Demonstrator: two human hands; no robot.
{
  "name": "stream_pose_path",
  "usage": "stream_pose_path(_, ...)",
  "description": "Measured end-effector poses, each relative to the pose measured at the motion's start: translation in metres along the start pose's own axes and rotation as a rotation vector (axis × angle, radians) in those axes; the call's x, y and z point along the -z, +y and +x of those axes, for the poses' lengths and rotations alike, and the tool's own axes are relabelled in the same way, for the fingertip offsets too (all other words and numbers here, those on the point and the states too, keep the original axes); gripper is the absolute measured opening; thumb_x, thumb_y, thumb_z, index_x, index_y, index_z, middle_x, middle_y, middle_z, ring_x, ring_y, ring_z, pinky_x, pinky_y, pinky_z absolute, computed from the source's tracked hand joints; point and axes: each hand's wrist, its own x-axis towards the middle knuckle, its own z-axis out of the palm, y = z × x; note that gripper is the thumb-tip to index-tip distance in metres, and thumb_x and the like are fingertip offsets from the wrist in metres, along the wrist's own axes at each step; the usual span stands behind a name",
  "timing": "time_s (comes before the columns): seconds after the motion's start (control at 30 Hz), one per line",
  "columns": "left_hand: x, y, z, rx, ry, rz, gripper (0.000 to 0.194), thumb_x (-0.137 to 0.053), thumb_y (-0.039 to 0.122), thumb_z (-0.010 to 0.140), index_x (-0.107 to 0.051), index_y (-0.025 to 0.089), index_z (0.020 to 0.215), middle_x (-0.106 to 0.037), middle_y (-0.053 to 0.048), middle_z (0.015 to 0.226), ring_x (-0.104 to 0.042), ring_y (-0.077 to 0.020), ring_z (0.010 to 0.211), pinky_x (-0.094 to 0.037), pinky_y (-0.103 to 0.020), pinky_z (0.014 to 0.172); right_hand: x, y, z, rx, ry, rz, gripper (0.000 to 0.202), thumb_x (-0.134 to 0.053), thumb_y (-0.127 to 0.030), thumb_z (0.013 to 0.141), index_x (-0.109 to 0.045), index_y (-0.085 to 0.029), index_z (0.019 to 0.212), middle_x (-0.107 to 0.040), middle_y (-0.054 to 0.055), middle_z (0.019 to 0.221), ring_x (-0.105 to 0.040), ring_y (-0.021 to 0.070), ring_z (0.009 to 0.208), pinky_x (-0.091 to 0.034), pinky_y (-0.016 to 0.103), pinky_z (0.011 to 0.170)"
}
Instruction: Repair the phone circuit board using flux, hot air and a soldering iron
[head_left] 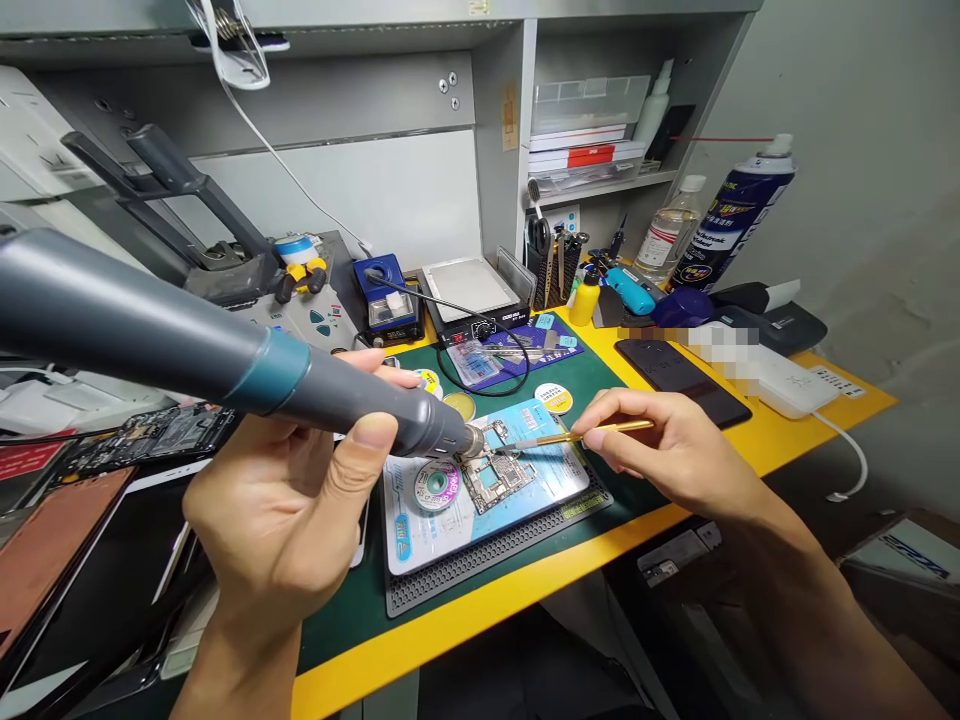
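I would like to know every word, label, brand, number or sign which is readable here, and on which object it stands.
"CP-20": white-and-purple spool; the remaining characters are unclear.
Too blurred or small: dark-blue spray can, clear bottle, yellow-and-white round label, blue-and-white slab, black phone, red display on the hotplate.
Bottom-right box: stylised letters, uncertain.
Any others: too small.

spool (428, 500): "CP-2015" | spray can (739, 215): lettering mostly blurred | phone (679, 380): digits unclear

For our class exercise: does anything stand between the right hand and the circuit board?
Only the gold tool held in the right hand spans the gap to the circuit board; nothing else visible intervenes.
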Motion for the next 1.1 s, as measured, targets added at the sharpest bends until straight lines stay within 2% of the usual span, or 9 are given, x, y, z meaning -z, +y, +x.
stream_pose_path(0.23,-0.0004,0.0019,0.0020,-0.039,-0.027,0.002,0.026,-0.071,0.029,0.089,-0.077,0.039,0.113,-0.080,0.003,0.103,-0.079,-0.0240,0.097,-0.071,-0.042,0.088,-0.0009,0.0051,-0.0020,0.003,-0.013,0.013,0.018,-0.074,-0.038,0.091,-0.076,-0.021,0.086,-0.065,0.002,0.080,-0.052,0.0127,0.061,-0.043,0.026,0.055)
stream_pose_path(0.43,-0.0021,0.0020,0.0024,-0.092,-0.051,-0.018,0.026,-0.074,0.021,0.088,-0.077,0.026,0.113,-0.080,0.001,0.101,-0.078,-0.0203,0.096,-0.067,-0.037,0.095,-0.0014,0.0046,-0.0031,-0.004,0.005,-0.018,0.020,-0.073,-0.041,0.091,-0.077,-0.021,0.088,-0.066,0.003,0.082,-0.053,0.0133,0.062,-0.043,0.026,0.056)
stream_pose_path(0.67,-0.0015,-0.0022,0.0010,-0.082,-0.060,-0.025,0.029,-0.075,0.022,0.087,-0.077,0.024,0.116,-0.080,-0.001,0.102,-0.077,-0.0213,0.095,-0.065,-0.037,0.095,0.0001,-0.0019,-0.0066,-0.002,0.055,-0.023,0.021,-0.074,-0.040,0.086,-0.076,-0.019,0.084,-0.051,-0.002,0.058,-0.046,0.0134,0.053,-0.032,0.026,0.047)
stream_pose_path(1.1,-0.0013,-0.0044,0.0010,-0.064,-0.052,-0.066,0.029,-0.075,0.022,0.088,-0.075,0.021,0.118,-0.080,-0.002,0.104,-0.077,-0.0220,0.100,-0.065,-0.034,0.095,0.0017,0.0028,-0.0082,-0.006,0.038,0.034,0.018,-0.072,-0.036,0.089,-0.075,-0.018,0.088,-0.048,-0.004,0.058,-0.042,0.0112,0.052,-0.028,0.025,0.048)
